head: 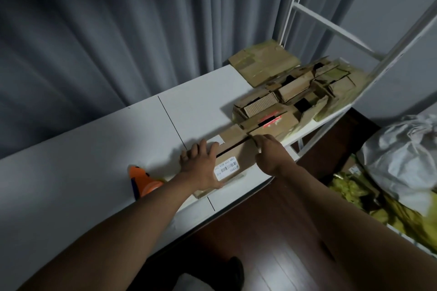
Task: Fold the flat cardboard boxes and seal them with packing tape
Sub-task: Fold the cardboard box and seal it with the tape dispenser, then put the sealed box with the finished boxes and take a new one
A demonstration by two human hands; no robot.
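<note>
- The cardboard box (233,157) being worked sits on the white table (94,160), near its front edge, just in front of a pile of folded boxes (290,97).
- The left hand (201,165) lies flat on the box's left top flap, fingers spread and straight, pressing down rather than gripping.
- The right hand (267,151) reaches onto the right side of the box top; its fingers look bent at the far flap edge, but whether they pinch that edge or only push it I cannot tell.
- A dark gap (233,147) shows between the 2 top flaps, so I judge the box folded but not yet taped.
- The orange tape dispenser (144,181) lies on the table to the left of the box, partly hidden behind the left forearm and held by neither hand.
- Risk: fetching the dispenser means lifting one hand, and the freed flap could spring up and widen the gap, leaving the tape crooked or wrinkled.
- Risk: the box is close to the table edge, so a hard press or sideways push could slide it off.
- Risk: the pile behind touches or nearly touches the box and could topple if nudged.
- A white shipping label (225,168) carries a barcode and characters that read roughly "YSH 169 A03 210"; the print is small and I am unsure of it.
- A red sticker (272,121) on a box in the pile is unreadable.
</note>
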